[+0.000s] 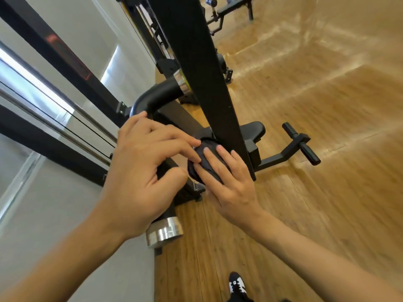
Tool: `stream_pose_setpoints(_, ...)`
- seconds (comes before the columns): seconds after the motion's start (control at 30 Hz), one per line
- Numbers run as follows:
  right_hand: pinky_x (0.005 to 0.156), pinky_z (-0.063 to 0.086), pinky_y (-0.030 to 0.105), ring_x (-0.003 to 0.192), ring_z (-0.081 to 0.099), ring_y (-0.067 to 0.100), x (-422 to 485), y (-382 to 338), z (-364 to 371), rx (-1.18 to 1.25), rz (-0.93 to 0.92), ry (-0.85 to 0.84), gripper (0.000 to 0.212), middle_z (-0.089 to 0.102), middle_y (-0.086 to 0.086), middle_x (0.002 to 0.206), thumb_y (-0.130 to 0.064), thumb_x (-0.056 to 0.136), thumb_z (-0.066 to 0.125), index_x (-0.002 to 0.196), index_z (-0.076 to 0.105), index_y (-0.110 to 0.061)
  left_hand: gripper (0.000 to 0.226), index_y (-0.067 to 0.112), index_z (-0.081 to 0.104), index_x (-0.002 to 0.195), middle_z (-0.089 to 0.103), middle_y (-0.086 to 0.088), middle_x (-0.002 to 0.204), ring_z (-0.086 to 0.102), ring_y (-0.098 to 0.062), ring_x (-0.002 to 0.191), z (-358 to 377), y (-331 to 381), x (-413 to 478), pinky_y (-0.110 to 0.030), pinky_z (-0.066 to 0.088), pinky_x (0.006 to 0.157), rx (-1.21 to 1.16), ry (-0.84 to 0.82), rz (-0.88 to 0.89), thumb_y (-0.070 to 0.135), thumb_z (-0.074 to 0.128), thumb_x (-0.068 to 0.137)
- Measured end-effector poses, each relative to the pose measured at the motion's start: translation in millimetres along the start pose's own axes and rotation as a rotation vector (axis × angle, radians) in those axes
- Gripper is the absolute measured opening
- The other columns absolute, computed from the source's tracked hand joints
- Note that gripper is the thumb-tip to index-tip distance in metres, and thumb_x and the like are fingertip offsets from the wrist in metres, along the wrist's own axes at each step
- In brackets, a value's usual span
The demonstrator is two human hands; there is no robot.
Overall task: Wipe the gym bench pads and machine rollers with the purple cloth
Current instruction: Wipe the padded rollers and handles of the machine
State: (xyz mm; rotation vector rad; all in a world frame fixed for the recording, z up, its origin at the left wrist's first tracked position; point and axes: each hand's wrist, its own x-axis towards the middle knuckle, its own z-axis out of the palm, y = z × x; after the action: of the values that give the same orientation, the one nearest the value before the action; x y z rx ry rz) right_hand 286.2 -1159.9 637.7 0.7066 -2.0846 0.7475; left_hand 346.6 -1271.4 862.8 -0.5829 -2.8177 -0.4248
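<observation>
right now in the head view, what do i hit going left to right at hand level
steel rail → left hand → right hand → black foot bar; purple cloth overlaps both hands

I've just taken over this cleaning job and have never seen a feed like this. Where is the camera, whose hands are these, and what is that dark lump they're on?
There is one picture, from a wide-angle camera worn on the person's head. It looks down, so straight lines tilt and bend. There is no robot: the two bare arms rising from the bottom are the person's own. The left hand and right hand meet on the purple cloth, a dark bunched wad. The right hand's fingers lie flat on it. The left hand's fingertips touch its edge, but I cannot tell whether they pinch it. Under the left hand runs a black padded roller with a shiny end cap. The black post belongs to the gym machine, which stands on a wooden floor. A bench shows far off at the top.
</observation>
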Motion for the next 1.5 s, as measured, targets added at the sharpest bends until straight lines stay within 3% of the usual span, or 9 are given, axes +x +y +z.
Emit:
stream_pose_setpoints(0.23, 0.124, 0.025, 0.049, 0.152, 0.030, 0.035, 51, -11, -5, 0.028, -0.036, -0.109, 0.060, 0.034, 0.020, 0.162, -0.009, 0.100, 0.056, 0.157, 0.037, -0.019, 0.031, 0.034, 0.071, 0.091, 0.070, 0.017, 0.108, 0.056, -0.013, 0.113, 1, -1, 3, -0.028, 0.015, 0.119, -0.016, 0.011, 0.006, 0.036, 0.041, 0.082)
stream_pose_setpoints(0.43, 0.125, 0.024, 0.049, 0.149, 0.035, 0.037, 37, -14, 7, -0.046, 0.013, -0.195, 0.033, 0.050, 0.020, 0.149, -0.017, 0.104, 0.058, 0.136, 0.061, -0.008, 0.034, 0.033, 0.074, 0.090, 0.070, 0.017, 0.108, 0.057, -0.014, 0.113, 1, -4, 2, -0.038, 0.017, 0.122, 0.008, -0.010, 0.021, 0.036, 0.041, 0.083)
stream_pose_setpoints(0.53, 0.126, 0.019, 0.043, 0.149, 0.033, 0.032, 62, -23, 6, -0.108, 0.110, -0.282, 0.041, 0.048, 0.016, 0.151, -0.025, 0.106, 0.049, 0.144, 0.054, -0.008, 0.035, 0.026, 0.074, 0.089, 0.072, 0.008, 0.104, 0.058, -0.017, 0.109, 3, 1, 2, -0.023, 0.013, 0.120, 0.023, 0.023, 0.023, 0.031, 0.040, 0.083)
stream_pose_setpoints(0.67, 0.120, 0.030, 0.038, 0.142, 0.042, 0.029, 110, -45, 11, -0.014, 0.380, -0.310, 0.038, 0.055, 0.014, 0.141, -0.029, 0.106, 0.051, 0.138, 0.055, -0.008, 0.040, 0.015, 0.076, 0.088, 0.071, 0.000, 0.102, 0.057, -0.022, 0.107, 5, -1, 2, -0.010, 0.008, 0.115, 0.033, -0.018, 0.014, 0.028, 0.039, 0.083)
stream_pose_setpoints(0.87, 0.123, 0.029, 0.046, 0.140, 0.046, 0.037, 29, -31, -10, -0.133, 0.080, -0.115, 0.036, 0.057, 0.022, 0.140, -0.012, 0.103, 0.054, 0.138, 0.061, -0.007, 0.037, 0.031, 0.070, 0.106, 0.068, 0.014, 0.103, 0.055, -0.013, 0.106, -4, -2, -4, -0.020, 0.015, 0.115, 0.018, -0.028, 0.028, 0.037, 0.041, 0.083)
stream_pose_setpoints(1.03, 0.111, 0.038, 0.038, 0.130, 0.052, 0.027, 111, -46, 10, -0.120, 0.329, -0.361, 0.034, 0.061, 0.010, 0.129, -0.027, 0.103, 0.054, 0.133, 0.059, -0.011, 0.047, 0.018, 0.072, 0.114, 0.064, 0.008, 0.118, 0.042, 0.001, 0.121, -1, 0, -4, -0.008, 0.004, 0.117, 0.019, -0.009, 0.055, 0.030, 0.040, 0.082)
stream_pose_setpoints(1.13, 0.111, 0.040, 0.041, 0.121, 0.055, 0.029, 108, -44, 15, -0.139, 0.312, -0.338, 0.034, 0.062, 0.012, 0.124, -0.025, 0.104, 0.054, 0.133, 0.057, -0.009, 0.049, 0.014, 0.072, 0.118, 0.063, 0.006, 0.124, 0.035, 0.007, 0.126, 2, 0, -3, -0.005, 0.002, 0.116, 0.012, 0.000, 0.035, 0.031, 0.040, 0.085)
stream_pose_setpoints(1.3, 0.126, 0.025, 0.049, 0.153, 0.025, 0.038, 9, -33, -15, -0.211, 0.076, -0.222, 0.051, 0.035, 0.025, 0.160, -0.006, 0.105, 0.032, 0.156, 0.034, -0.003, 0.056, 0.026, 0.071, 0.122, 0.056, 0.008, 0.143, 0.030, -0.005, 0.148, -1, -16, -6, -0.024, -0.002, 0.125, 0.086, 0.026, -0.079, 0.047, 0.036, 0.084)
stream_pose_setpoints(1.5, 0.115, 0.038, 0.038, 0.131, 0.053, 0.028, 120, -38, 27, -0.113, 0.255, -0.265, 0.030, 0.063, 0.012, 0.130, -0.025, 0.103, 0.057, 0.127, 0.061, -0.008, 0.063, 0.019, 0.073, 0.123, 0.059, -0.001, 0.143, 0.030, -0.014, 0.150, 2, -18, 0, -0.021, -0.008, 0.124, 0.115, 0.008, -0.087, 0.048, 0.034, 0.082)
